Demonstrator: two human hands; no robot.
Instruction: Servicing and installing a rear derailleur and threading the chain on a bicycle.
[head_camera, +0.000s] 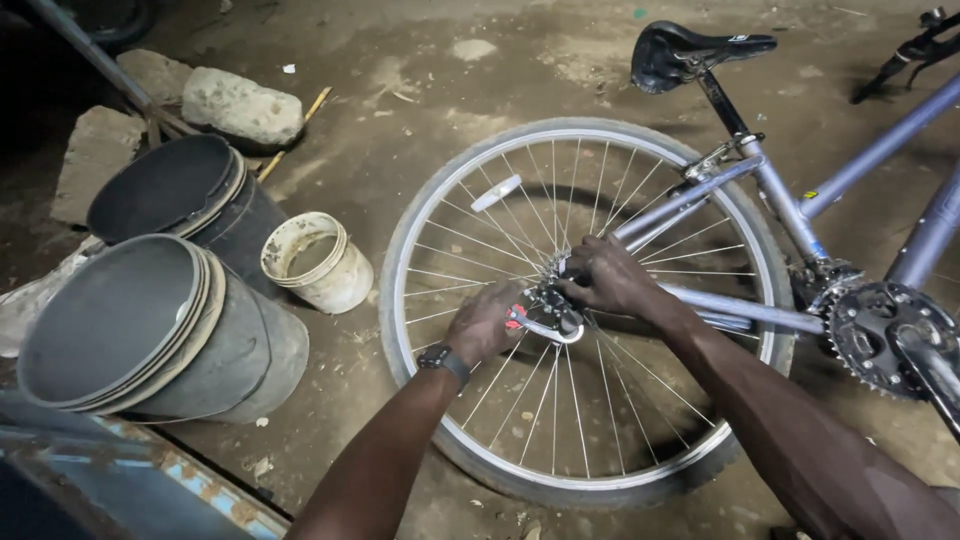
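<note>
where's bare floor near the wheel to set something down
Bare ground lies between the stone, the saddle and the tyre. Crowded on the left: stacked grey buckets and a white tub.

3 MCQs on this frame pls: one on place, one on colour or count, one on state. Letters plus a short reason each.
1. Where are both hands?
A. at the rear wheel hub
B. on the saddle
C. on the crank

2. What colour is the small bucket by the wheel?
A. red
B. white
C. green

3. How is the bicycle lying?
A. upright on a stand
B. hanging from a hook
C. on its side on the ground

Answers:
1 A: the left hand and right hand meet at the hub of the wheel.
2 B: the small bucket is off-white.
3 C: the bicycle frame lies flat on the dirt floor.
</note>
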